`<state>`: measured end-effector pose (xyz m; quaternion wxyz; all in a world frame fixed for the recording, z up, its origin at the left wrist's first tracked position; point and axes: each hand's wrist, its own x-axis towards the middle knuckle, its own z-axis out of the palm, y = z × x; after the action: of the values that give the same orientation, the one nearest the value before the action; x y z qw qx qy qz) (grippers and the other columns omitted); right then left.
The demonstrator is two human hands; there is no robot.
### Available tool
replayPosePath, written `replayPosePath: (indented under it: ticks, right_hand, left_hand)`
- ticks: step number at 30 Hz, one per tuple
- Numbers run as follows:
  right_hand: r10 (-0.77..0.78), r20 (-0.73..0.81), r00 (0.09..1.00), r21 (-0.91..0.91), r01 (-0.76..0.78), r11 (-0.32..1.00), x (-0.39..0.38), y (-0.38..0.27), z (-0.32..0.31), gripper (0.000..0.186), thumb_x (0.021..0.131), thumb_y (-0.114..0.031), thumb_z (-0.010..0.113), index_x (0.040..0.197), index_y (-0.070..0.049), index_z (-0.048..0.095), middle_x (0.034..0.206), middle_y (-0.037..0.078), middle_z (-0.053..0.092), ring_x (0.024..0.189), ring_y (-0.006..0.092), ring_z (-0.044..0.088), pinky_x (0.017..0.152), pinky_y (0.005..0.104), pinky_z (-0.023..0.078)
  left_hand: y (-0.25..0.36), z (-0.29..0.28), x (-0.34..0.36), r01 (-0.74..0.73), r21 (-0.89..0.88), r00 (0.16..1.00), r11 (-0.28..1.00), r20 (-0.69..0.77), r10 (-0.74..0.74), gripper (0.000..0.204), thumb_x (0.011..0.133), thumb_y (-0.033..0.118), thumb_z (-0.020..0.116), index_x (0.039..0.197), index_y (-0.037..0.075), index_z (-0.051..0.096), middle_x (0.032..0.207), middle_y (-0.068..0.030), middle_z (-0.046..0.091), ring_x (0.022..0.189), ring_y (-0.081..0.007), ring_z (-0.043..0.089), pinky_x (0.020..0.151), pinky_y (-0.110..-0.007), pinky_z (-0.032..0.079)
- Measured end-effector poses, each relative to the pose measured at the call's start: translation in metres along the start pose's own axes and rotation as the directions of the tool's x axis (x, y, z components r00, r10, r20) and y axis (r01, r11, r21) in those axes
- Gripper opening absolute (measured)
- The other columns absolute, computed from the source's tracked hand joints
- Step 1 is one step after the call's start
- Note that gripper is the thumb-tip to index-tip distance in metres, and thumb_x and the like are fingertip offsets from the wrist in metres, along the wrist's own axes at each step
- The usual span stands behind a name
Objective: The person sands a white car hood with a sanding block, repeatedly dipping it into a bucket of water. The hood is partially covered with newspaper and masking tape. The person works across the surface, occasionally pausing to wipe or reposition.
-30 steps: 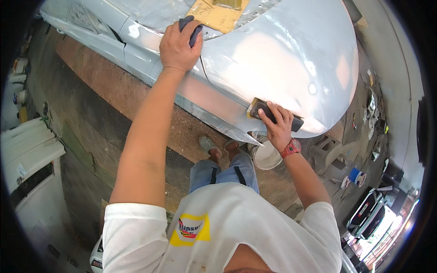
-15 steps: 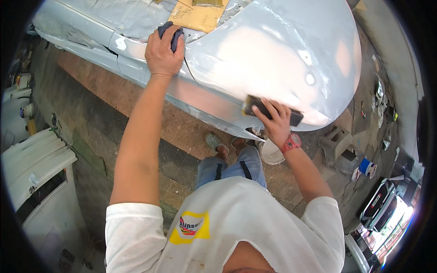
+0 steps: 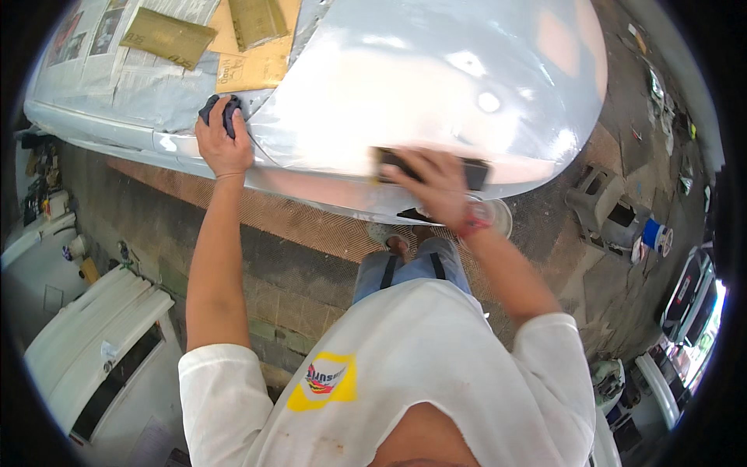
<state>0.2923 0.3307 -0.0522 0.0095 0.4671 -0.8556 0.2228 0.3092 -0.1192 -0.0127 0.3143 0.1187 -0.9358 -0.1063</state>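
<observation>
A car body [image 3: 350, 93] in pale grey, with pinkish-white patches, spans the top of the view. My right hand [image 3: 437, 183] lies over a long dark sanding block [image 3: 475, 173], its fingers wrapped across the top. The block rests against the lower edge of the rounded panel; hand and block are smeared by motion. Farther left, my left hand [image 3: 223, 149] grips a bunched dark cloth [image 3: 232, 117] on the body's edge, beside a panel seam. Part of the cloth is hidden under the fingers.
Newspaper [image 3: 85, 74] covers the car's far left, with brownish sandpaper sheets [image 3: 167, 37] on it. A round tub [image 3: 503, 219] stands below my right hand. To the right are a grey plastic stool [image 3: 615, 210] and a blue-and-white can [image 3: 657, 237]. White vehicle panels [image 3: 97, 342] stand lower left.
The view has shifted, bringing more newspaper and sandpaper sheets into sight. My right hand still moves with the sanding block along the panel's lower edge. My left hand keeps hold of the cloth.
</observation>
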Motion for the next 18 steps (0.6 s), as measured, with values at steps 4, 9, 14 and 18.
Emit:
replayPosePath:
  ticks: [4, 9, 14, 18]
  right_hand:
    - [0.048, 0.012, 0.999, -0.070, -0.048, 0.996, -0.039, 0.029, -0.029, 0.088, 0.076, 0.001, 0.075, 0.155, -0.036, 0.066, 0.170, 0.003, 0.053, 0.141, 0.0286, 0.057, 0.115, 0.0534, 0.041]
    - [0.004, 0.015, 1.000, 0.052, -0.005, 0.999, 0.091, -0.053, -0.004, 0.064, 0.091, -0.011, 0.066, 0.153, -0.025, 0.066, 0.167, 0.007, 0.055, 0.140, 0.0274, 0.056, 0.114, 0.0532, 0.040]
    - [-0.064, -0.080, 0.995, -0.022, 0.063, 0.998, 0.164, -0.102, 0.036, 0.060, 0.097, -0.016, 0.068, 0.155, -0.027, 0.062, 0.168, 0.006, 0.052, 0.141, 0.0269, 0.056, 0.115, 0.0493, 0.043]
    - [-0.092, -0.110, 0.990, -0.136, 0.077, 0.988, 0.163, -0.104, 0.037, 0.058, 0.097, -0.017, 0.068, 0.154, -0.028, 0.065, 0.167, 0.006, 0.053, 0.140, 0.0277, 0.057, 0.115, 0.0501, 0.045]
  left_hand:
    - [-0.003, 0.001, -0.002, 0.005, -0.003, 1.000, 1.000, 0.005, -0.005, 0.034, 0.101, 0.022, 0.072, 0.133, 0.013, 0.073, 0.125, -0.0215, 0.072, 0.114, -0.0461, 0.066, 0.101, -0.054, 0.053]
    - [0.000, 0.000, -0.001, -0.009, -0.009, 1.000, 1.000, 0.005, 0.009, 0.032, 0.101, 0.023, 0.073, 0.132, 0.012, 0.074, 0.124, -0.0212, 0.072, 0.114, -0.0454, 0.066, 0.101, -0.053, 0.053]
    - [0.001, 0.002, -0.002, -0.015, -0.013, 0.999, 1.000, -0.030, 0.014, 0.030, 0.103, 0.023, 0.072, 0.130, 0.011, 0.075, 0.123, -0.0214, 0.073, 0.113, -0.0460, 0.066, 0.099, -0.053, 0.053]
    - [-0.008, 0.003, -0.008, -0.035, -0.098, 0.998, 0.995, -0.047, 0.030, 0.030, 0.105, 0.023, 0.071, 0.133, 0.011, 0.074, 0.125, -0.0214, 0.073, 0.114, -0.0455, 0.066, 0.099, -0.054, 0.053]
